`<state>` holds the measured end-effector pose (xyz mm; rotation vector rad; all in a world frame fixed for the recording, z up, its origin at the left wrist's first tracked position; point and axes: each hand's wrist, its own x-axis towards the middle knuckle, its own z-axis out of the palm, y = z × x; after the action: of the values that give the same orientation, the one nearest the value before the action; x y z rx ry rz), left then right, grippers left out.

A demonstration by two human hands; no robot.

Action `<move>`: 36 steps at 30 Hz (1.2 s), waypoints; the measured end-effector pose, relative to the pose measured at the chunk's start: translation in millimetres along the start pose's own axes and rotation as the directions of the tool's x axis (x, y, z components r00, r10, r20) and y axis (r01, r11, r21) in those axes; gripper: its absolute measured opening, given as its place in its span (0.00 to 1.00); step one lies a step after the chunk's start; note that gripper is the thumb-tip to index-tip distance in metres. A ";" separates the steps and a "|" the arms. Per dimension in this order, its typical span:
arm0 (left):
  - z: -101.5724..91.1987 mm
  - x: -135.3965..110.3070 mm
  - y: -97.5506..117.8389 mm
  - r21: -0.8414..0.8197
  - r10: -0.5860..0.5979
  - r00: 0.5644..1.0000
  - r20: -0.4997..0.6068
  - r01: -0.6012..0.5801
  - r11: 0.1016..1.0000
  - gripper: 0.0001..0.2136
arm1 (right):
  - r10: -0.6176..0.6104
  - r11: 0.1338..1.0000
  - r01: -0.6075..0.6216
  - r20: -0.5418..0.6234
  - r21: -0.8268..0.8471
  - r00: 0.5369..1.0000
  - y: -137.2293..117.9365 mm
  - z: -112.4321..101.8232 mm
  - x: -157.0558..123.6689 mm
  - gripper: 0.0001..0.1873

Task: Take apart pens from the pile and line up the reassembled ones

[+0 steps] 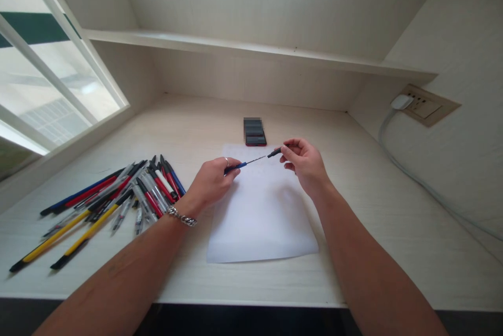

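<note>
My left hand (212, 181) pinches a blue pen (238, 167), with a thin dark rod like a refill (256, 159) sticking out of its end towards the right. Between the fingertips of my right hand (308, 164) is a short black pen part (274, 152), perhaps a cap or tip section. Its near end points at the thin rod, and a small gap seems to lie between them. Both hands are above a white sheet of paper (261, 220) on the desk. Part of the black piece is hidden by my right fingers.
A loose pile of pens (118, 189), red, blue, yellow, black and clear, lies left of my left hand. Beyond the paper sits a phone (254, 131). On the right wall, a white plug (401, 101) with a cable (416, 177) is in a socket. A shelf (236, 45) overhangs the back.
</note>
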<state>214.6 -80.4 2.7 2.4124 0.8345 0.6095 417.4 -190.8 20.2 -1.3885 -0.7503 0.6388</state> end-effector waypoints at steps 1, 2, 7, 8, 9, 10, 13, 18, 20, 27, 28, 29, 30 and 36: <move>0.1 -0.1 -0.1 0.001 0.002 1.000 0.003 -0.002 1.000 0.12 | -0.006 1.000 0.006 -0.002 -0.008 1.000 -0.5 0.1 -0.6 0.19; 0.3 -0.2 -0.1 0.003 0.004 1.000 0.007 -0.004 1.000 0.12 | -0.012 1.000 0.012 -0.003 -0.016 1.000 -0.6 0.1 -0.9 0.18; 1.1 -0.2 -0.3 -0.003 0.005 1.000 0.018 -0.005 1.000 0.12 | -0.025 0.998 0.025 0.002 -0.049 1.000 2.0 -0.8 0.1 0.18; 1.2 -0.2 -0.5 -0.009 0.008 1.000 0.019 -0.007 1.000 0.12 | -0.024 0.998 0.024 0.003 -0.050 1.000 2.7 -0.8 0.3 0.18; 1.2 -0.2 -0.8 -0.014 0.012 1.000 0.019 -0.011 1.000 0.12 | -0.022 0.999 0.022 0.004 -0.049 1.000 3.3 -0.7 0.5 0.18; 1.3 -0.2 -1.1 -0.018 0.016 1.000 0.020 -0.016 1.000 0.12 | -0.020 0.999 0.020 0.006 -0.046 1.000 3.7 -0.3 0.5 0.18; 1.3 -0.3 -1.4 -0.026 0.028 0.999 0.022 -0.027 0.999 0.12 | -0.018 0.999 0.019 0.023 -0.042 1.000 4.5 1.6 -0.1 0.18; 1.0 -0.6 0.3 -0.030 0.019 1.000 0.024 -0.018 0.999 0.12 | -0.015 0.998 0.017 0.040 -0.061 0.999 3.3 2.4 -0.8 0.18; 0.7 -0.7 0.7 -0.030 0.015 1.000 0.028 -0.014 0.999 0.12 | -0.012 0.998 0.014 0.034 -0.064 0.999 1.5 1.3 -1.2 0.18; 0.6 -0.9 -1.1 -0.044 0.015 1.000 0.018 -0.014 0.999 0.12 | -0.014 0.997 0.012 -0.018 -0.071 1.000 -3.1 -2.1 -3.1 0.17; 0.7 -0.7 -1.2 -0.043 0.015 1.000 0.018 -0.014 0.999 0.12 | -0.009 0.997 0.008 -0.007 -0.076 1.000 -2.6 -1.9 -3.0 0.17; 0.8 -0.5 -1.2 -0.041 0.015 1.000 0.019 -0.014 0.999 0.12 | -0.005 0.997 0.006 0.007 -0.082 1.000 -1.9 -1.5 -2.8 0.17; 0.8 -0.4 -1.2 -0.039 0.015 1.000 0.021 -0.014 0.999 0.12 | -0.003 0.996 0.004 0.020 -0.089 1.000 -1.2 -1.0 -2.7 0.17; 1.7 -0.7 0.3 -0.056 0.025 0.999 0.030 -0.024 0.998 0.12 | 0.019 0.994 -0.009 0.083 -0.113 0.996 3.8 5.3 -4.3 0.17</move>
<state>215.2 -81.6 1.4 2.3790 0.7664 0.5960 410.7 -190.6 16.2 -1.4786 -0.8554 0.6782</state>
